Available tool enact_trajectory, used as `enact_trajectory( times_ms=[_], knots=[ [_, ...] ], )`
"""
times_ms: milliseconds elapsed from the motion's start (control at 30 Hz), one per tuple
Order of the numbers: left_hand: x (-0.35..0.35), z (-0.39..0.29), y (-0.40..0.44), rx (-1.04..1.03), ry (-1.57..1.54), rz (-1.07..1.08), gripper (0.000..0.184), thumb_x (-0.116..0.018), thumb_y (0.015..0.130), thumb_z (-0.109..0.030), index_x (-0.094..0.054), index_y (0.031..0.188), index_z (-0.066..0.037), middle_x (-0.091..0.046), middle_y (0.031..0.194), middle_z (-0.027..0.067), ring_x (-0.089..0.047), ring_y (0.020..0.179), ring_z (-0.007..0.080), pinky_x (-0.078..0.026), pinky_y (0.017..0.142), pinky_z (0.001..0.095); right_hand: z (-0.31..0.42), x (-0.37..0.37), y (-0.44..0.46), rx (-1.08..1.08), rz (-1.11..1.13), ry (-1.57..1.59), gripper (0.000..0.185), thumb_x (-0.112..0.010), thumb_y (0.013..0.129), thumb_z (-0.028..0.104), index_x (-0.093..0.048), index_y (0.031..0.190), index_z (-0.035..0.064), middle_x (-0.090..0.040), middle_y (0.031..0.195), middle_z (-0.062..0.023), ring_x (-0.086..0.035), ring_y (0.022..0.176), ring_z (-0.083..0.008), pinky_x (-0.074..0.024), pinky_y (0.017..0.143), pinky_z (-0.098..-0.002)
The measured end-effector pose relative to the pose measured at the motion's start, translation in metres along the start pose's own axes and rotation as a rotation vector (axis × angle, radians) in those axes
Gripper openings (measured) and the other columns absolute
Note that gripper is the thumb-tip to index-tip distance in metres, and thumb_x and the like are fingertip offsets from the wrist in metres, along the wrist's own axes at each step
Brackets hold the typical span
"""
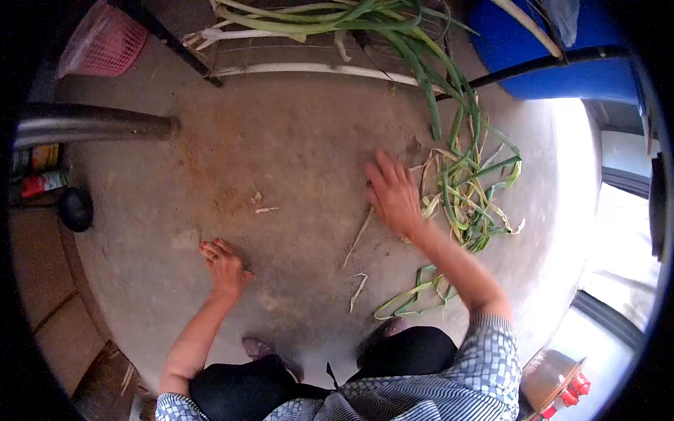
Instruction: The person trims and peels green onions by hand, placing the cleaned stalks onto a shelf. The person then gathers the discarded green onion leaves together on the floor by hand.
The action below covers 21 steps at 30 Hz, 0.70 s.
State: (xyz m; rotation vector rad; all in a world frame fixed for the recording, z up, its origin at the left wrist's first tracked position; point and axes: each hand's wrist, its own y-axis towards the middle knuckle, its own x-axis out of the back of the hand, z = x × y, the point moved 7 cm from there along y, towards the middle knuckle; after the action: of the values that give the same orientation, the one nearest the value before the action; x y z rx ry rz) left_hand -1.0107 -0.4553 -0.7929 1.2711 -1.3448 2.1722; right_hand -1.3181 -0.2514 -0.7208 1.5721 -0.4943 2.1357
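Observation:
My right hand is stretched out low over the concrete floor, slightly blurred, its fingers spread with nothing visible in them. Just to its right lies a loose pile of green and yellowed scallion leaves. A dry strip of leaf reaches from near my thumb toward my feet; whether the two touch I cannot tell. My left hand hovers apart on the left, thumb away from the slightly bent fingers, holding nothing I can see. Whole scallions with white stems rest on a rack at the top.
A pink basket stands at upper left, near a dark metal leg. Something large and blue is at upper right. More leaves lie by my right foot. Small scraps dot the floor. A red-handled pot sits at lower right.

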Motion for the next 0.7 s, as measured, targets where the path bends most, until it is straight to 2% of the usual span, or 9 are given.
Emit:
enact_trajectory(
  times_ms=[100,167,267,367,433,500,600,633,700],
  knots=[
    [0.006,0.001,0.002,-0.023,0.031,0.001,0.114,-0.083,0.047,-0.039,-0.024,0.125,0.02,-0.023,0.122,0.0484,-0.029,0.116,0.0586,-0.039,0.093,0.05,-0.03,-0.019,0.092,-0.094,-0.227,-0.155,0.051,-0.057,0.08,0.031,-0.043,0.125,0.01,-0.034,0.134,-0.0168,-0.031,0.124,-0.0351,-0.0284,0.097,-0.0559],
    [-0.004,0.004,0.004,-0.075,0.023,-0.031,0.115,-0.083,0.046,-0.04,-0.025,0.124,0.021,-0.025,0.121,0.0489,-0.031,0.115,0.0588,-0.04,0.091,0.0499,-0.045,-0.029,0.142,-0.214,-0.172,-0.281,0.055,-0.049,0.086,0.036,-0.034,0.133,0.0108,-0.023,0.138,-0.023,-0.021,0.128,-0.0397,-0.0231,0.097,-0.0602],
    [-0.002,0.004,0.002,-0.067,0.051,-0.047,0.116,-0.082,0.045,-0.042,-0.025,0.123,0.022,-0.027,0.119,0.0495,-0.033,0.113,0.0587,-0.043,0.089,0.0491,-0.058,-0.017,0.19,-0.178,-0.405,-0.451,0.066,-0.048,0.085,0.043,-0.023,0.139,0.0146,-0.017,0.142,-0.0198,-0.018,0.13,-0.0398,-0.0206,0.098,-0.0626],
    [0.009,0.0,0.0,-0.045,0.071,-0.023,0.115,-0.082,0.047,-0.042,-0.024,0.123,0.022,-0.027,0.118,0.0497,-0.035,0.112,0.0582,-0.045,0.087,0.0479,-0.093,-0.014,0.215,-0.504,0.014,-0.403,0.069,-0.049,0.084,0.045,-0.021,0.14,0.0157,-0.016,0.144,-0.0174,-0.02,0.13,-0.0378,-0.0223,0.1,-0.0586],
    [0.009,0.001,0.002,-0.049,0.071,-0.012,0.114,-0.082,0.048,-0.042,-0.024,0.123,0.023,-0.028,0.118,0.0496,-0.036,0.112,0.0577,-0.044,0.088,0.0479,-0.125,-0.024,0.221,-0.457,-0.144,-0.298,0.066,-0.046,0.086,0.046,-0.023,0.139,0.0139,-0.016,0.144,-0.0161,-0.021,0.131,-0.0356,-0.0226,0.102,-0.0553],
    [0.004,0.0,0.0,-0.071,0.065,-0.005,0.113,-0.082,0.049,-0.041,-0.025,0.123,0.023,-0.028,0.118,0.0494,-0.036,0.112,0.0572,-0.043,0.09,0.0486,-0.153,-0.049,0.212,-0.42,-0.208,-0.296,0.065,-0.043,0.087,0.046,-0.024,0.138,0.0116,-0.018,0.144,-0.0155,-0.023,0.131,-0.0336,-0.0237,0.103,-0.052],
    [0.01,-0.002,0.0,-0.058,0.067,0.012,0.115,-0.083,0.048,-0.039,-0.021,0.124,0.022,-0.025,0.12,0.0496,-0.035,0.114,0.0567,-0.044,0.088,0.0479,-0.141,-0.047,0.183,-0.408,-0.102,-0.391,0.057,-0.045,0.088,0.039,-0.032,0.133,0.0072,-0.027,0.139,-0.0169,-0.029,0.127,-0.0315,-0.0271,0.102,-0.0475],
    [0.009,-0.002,0.0,-0.049,0.062,0.006,0.117,-0.084,0.048,-0.039,-0.019,0.125,0.022,-0.023,0.121,0.0499,-0.034,0.114,0.0567,-0.043,0.088,0.0475,-0.104,-0.026,0.157,-0.433,-0.01,-0.384,0.05,-0.048,0.087,0.033,-0.039,0.128,0.0058,-0.033,0.135,-0.018,-0.033,0.124,-0.0314,-0.0288,0.101,-0.0461],
    [0.003,-0.003,0.001,-0.069,0.056,-0.005,0.12,-0.084,0.048,-0.038,-0.016,0.125,0.023,-0.02,0.122,0.0504,-0.032,0.115,0.0568,-0.043,0.088,0.0467,-0.091,-0.042,0.105,-0.203,-0.178,-0.464,0.051,-0.051,0.084,0.028,-0.039,0.128,0.0051,-0.037,0.132,-0.0173,-0.034,0.122,-0.0359,-0.0305,0.099,-0.0481]
  ],
)
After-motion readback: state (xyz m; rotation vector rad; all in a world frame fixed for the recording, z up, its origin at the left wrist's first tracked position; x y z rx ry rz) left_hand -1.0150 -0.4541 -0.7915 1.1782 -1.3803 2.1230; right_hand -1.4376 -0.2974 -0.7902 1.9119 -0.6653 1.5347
